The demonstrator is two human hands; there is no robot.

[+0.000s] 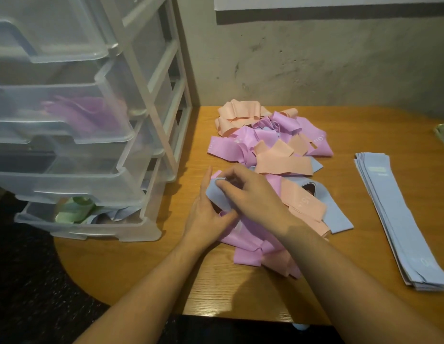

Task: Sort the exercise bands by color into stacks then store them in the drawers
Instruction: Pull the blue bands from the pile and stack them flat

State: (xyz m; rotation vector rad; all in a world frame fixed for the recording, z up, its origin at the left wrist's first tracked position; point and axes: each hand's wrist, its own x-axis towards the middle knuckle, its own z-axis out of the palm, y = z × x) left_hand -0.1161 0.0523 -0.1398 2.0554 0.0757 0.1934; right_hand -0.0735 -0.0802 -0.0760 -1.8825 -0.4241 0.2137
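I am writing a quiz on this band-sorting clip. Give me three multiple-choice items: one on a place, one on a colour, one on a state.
1. Where does the neat stack of flat blue bands lie?
A. On the wooden table, to the right of the mixed pile
B. Inside the top drawer
C. On the floor

2. What colour is the band that both hands hold?
A. Green
B. Blue
C. Peach

3. How do the drawers of the clear plastic drawer unit stand?
A. Removed
B. Shut flush
C. Pulled out

Answers: 1 A, the stack lies apart on the table; 2 B, left hand and right hand pinch blue; 3 C, the fronts jut forward.
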